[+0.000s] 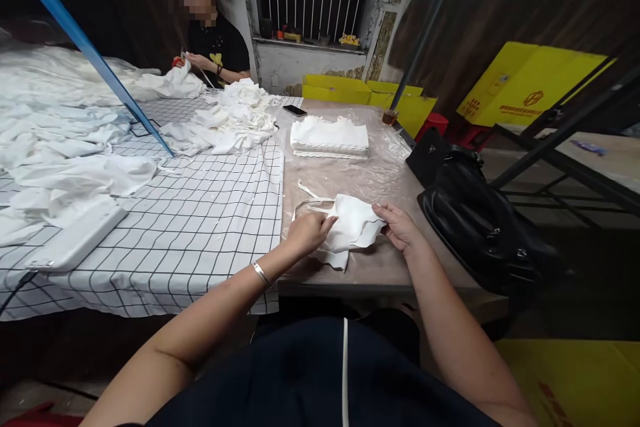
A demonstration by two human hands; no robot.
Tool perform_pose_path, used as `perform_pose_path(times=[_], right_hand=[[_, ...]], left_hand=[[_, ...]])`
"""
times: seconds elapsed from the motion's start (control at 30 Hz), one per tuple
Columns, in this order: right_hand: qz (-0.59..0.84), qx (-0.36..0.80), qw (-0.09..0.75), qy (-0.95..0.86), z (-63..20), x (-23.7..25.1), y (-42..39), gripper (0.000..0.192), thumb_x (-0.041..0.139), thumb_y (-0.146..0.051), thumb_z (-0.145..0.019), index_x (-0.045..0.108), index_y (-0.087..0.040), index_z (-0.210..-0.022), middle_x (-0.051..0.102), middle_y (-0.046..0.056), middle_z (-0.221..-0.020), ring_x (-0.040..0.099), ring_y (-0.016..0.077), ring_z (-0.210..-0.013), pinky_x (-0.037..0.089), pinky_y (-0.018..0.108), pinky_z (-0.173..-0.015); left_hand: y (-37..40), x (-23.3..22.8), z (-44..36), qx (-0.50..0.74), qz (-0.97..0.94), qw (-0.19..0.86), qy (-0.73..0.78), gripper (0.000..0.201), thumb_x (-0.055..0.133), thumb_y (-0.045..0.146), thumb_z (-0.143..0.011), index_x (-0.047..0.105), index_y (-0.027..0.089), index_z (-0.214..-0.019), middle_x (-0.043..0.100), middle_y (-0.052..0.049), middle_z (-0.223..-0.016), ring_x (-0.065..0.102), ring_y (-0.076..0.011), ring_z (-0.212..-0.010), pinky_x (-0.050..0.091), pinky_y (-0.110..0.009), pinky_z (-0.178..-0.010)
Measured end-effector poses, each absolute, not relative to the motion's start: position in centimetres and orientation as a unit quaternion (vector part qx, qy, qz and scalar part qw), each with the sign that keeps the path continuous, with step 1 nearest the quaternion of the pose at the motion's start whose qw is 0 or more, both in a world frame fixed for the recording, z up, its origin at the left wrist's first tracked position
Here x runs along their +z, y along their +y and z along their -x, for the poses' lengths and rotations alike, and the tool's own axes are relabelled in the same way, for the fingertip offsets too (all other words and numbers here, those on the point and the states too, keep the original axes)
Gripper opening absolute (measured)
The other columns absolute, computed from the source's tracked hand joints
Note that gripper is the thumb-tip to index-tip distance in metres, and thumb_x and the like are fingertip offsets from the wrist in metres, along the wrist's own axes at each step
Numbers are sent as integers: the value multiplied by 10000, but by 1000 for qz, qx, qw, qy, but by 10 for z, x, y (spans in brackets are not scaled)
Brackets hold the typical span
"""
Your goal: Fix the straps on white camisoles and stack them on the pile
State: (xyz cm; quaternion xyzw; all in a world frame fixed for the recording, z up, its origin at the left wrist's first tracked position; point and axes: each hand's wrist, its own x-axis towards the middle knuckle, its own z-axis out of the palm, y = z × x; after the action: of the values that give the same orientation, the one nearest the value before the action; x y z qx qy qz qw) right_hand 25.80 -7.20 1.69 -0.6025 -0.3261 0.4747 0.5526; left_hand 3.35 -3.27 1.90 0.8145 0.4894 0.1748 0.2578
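- L hand (309, 232) gripping wht garment (350, 220), L side
- R hand (397, 225) pinching its R edge
- folded wht stack (329, 136) beyond, on tabletop (380, 273); blk bag (465, 210) R

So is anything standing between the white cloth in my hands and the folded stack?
Nothing visible stands between the cloth and the stack; crinkled plastic lies there. Your left hand and right hand hold the cloth. The bag sits off to the right.

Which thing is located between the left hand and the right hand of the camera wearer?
The head view shows a white cloth piece between the left hand and the right hand; both hold it, over the brown tabletop.
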Motion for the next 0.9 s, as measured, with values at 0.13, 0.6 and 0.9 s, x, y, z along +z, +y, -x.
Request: perform_pose_path(times=[0.13, 0.6, 0.9], right_hand=[[722, 287, 481, -405, -261, 8, -77, 427, 803, -480, -472, 509, -231, -656, 571, -10, -650, 518, 165, -627, 403, 284, -578], [517, 610, 519, -302, -241, 32, -58, 169, 608, -332, -793, 683, -182, -768, 707, 33, -694, 669, 191, -727, 526, 294, -699], [537, 592, 507, -323, -251, 50, -62, 102, 604, -240, -826, 665, -183, -765, 700, 22, -667, 646, 162, -621, 535, 271, -624]], left_hand=[[-26, 9, -55, 145, -813, 234, 513, 363, 526, 490, -880, 654, 160, -802, 692, -133, -820, 643, -282, -814, 451, -352, -721], [-39, 11, -60, 393, -723, 435, 366, 145, 527, 292, -892, 577, 176, -962, 630, -72, -961, 581, -177, -868, 467, -308, -804], [16, 48, -57, 345, -529, 721, 286, 266, 733, 376, -729, 640, 129, -762, 622, -12, -750, 544, -114, -696, 411, -231, -671]])
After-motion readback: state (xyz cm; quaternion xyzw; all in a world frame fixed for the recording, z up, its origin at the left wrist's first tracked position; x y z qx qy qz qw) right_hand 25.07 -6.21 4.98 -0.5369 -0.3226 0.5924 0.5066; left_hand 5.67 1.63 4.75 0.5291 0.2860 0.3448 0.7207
